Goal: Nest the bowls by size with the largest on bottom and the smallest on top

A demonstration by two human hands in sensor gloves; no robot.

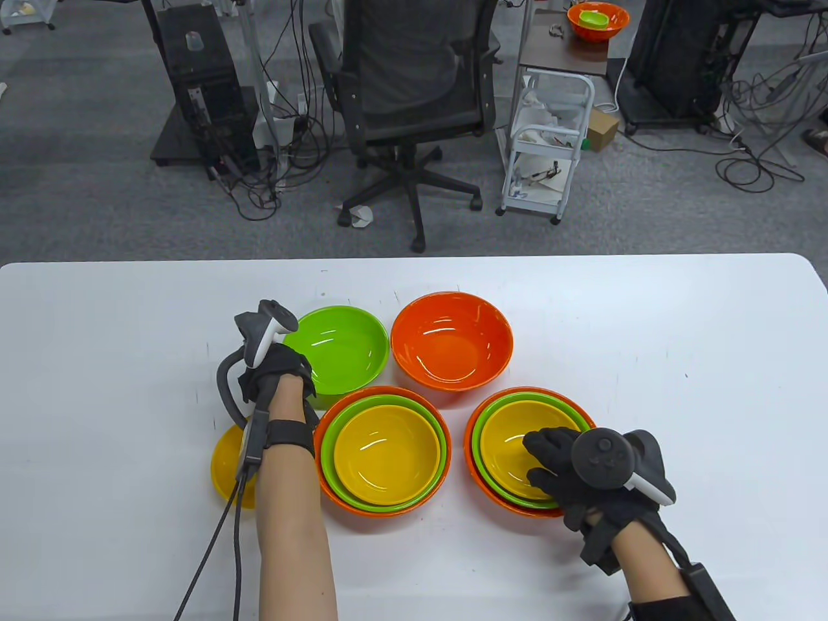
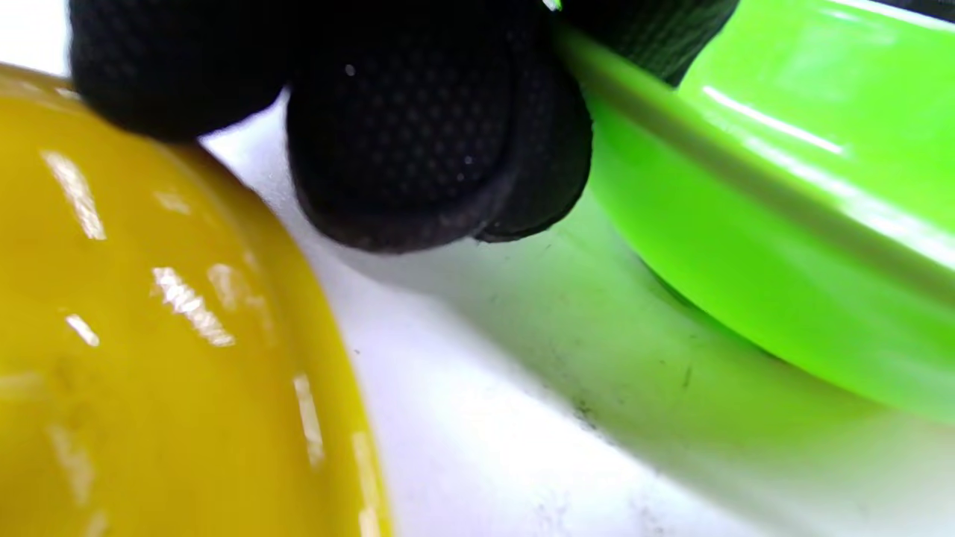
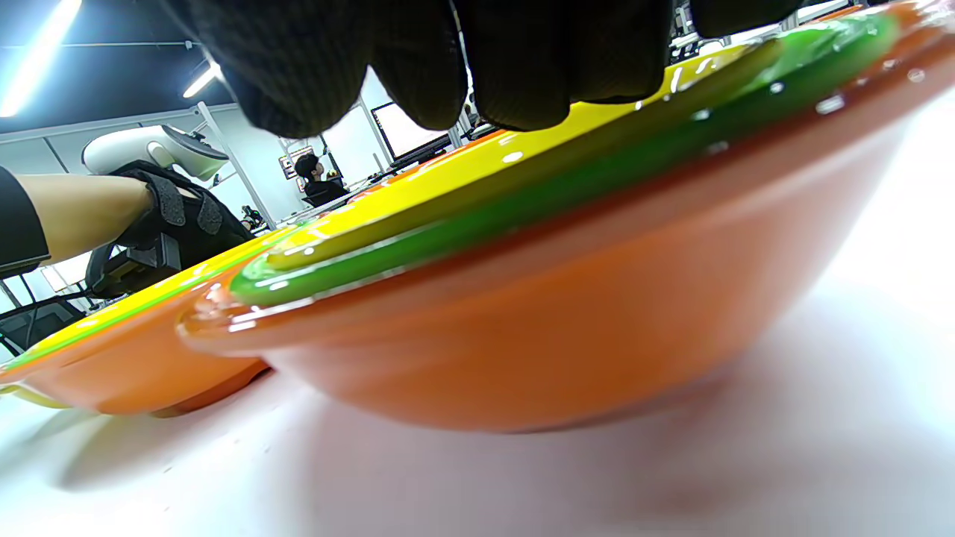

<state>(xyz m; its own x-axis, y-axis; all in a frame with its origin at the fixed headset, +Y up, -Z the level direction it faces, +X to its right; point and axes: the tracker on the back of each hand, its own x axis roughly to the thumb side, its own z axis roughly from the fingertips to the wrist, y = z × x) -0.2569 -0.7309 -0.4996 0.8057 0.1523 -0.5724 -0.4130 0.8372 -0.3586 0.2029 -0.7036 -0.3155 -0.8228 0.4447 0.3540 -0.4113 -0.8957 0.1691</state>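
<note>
A loose green bowl (image 1: 339,349) and a loose orange bowl (image 1: 453,349) stand at the back. In front are two nested stacks, each orange, green, then yellow on top: the left stack (image 1: 381,453) and the right stack (image 1: 517,446). A small yellow bowl (image 1: 225,462) lies partly under my left forearm. My left hand (image 1: 284,381) pinches the green bowl's near rim (image 2: 783,224), fingertips (image 2: 418,134) on its outer wall, beside the yellow bowl (image 2: 149,335). My right hand (image 1: 556,462) rests open on the right stack's yellow bowl (image 3: 462,186), fingers (image 3: 522,60) over its rim.
The white table (image 1: 679,362) has bare room to the left, right and back. The bowls stand close together, the two stacks almost touching. An office chair (image 1: 414,90) and a cart (image 1: 550,142) stand on the floor beyond the far edge.
</note>
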